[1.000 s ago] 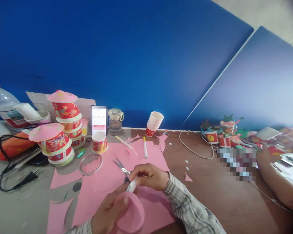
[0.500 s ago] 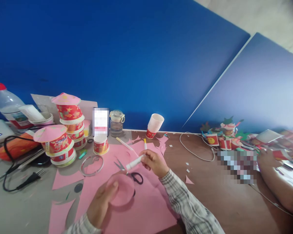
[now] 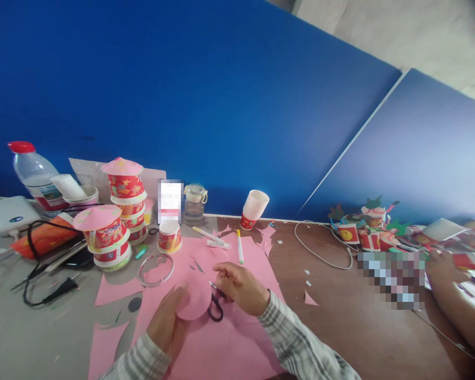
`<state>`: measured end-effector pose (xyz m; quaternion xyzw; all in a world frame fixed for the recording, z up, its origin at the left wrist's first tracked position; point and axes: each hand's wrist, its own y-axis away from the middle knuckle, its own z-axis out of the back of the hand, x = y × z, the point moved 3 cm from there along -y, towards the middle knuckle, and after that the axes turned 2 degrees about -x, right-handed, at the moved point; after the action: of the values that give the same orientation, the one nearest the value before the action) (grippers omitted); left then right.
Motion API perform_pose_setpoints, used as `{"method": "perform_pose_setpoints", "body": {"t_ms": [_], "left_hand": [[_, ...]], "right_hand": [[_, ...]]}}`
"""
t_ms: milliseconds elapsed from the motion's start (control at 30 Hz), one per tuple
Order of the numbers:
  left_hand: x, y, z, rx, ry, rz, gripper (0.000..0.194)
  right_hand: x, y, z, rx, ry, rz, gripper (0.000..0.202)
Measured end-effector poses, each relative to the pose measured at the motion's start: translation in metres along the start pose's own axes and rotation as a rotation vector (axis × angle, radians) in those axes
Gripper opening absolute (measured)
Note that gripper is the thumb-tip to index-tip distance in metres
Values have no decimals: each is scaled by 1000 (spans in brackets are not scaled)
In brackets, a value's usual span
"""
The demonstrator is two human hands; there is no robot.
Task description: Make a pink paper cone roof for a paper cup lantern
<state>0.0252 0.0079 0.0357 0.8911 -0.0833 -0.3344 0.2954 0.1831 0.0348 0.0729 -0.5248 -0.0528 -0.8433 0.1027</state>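
My left hand holds a round pink paper disc between thumb and fingers, above a large pink sheet. Just right of the disc, my right hand has its fingers bent close to the black-handled scissors; whether they grip anything is hidden. The scissors' blades show partly beyond the disc. A white glue stick lies at the sheet's back edge beside a capped marker. Another marker with a yellow end lies to its right.
Stacked red cups with pink cone tops stand at left, near a bottle and a black plug. Tilted white cups stand at the back. At far right, a person's hand is near more paper crafts.
The glue stick has left my right hand and now lies at the back of the sheet. My right hand has come down to the scissors. The view has shifted slightly.
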Motion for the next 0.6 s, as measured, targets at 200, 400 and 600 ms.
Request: {"method": "perform_pose_setpoints", "body": {"t_ms": [200, 400, 600], "left_hand": [[-9, 7, -6, 123, 29, 96, 37], [-32, -5, 1, 286, 168, 37, 57], [-45, -19, 7, 172, 213, 46, 53]], "right_hand": [[17, -46, -7, -56, 59, 30, 23], [23, -115, -42, -38, 166, 54, 37], [27, -140, -85, -80, 157, 107, 86]]}}
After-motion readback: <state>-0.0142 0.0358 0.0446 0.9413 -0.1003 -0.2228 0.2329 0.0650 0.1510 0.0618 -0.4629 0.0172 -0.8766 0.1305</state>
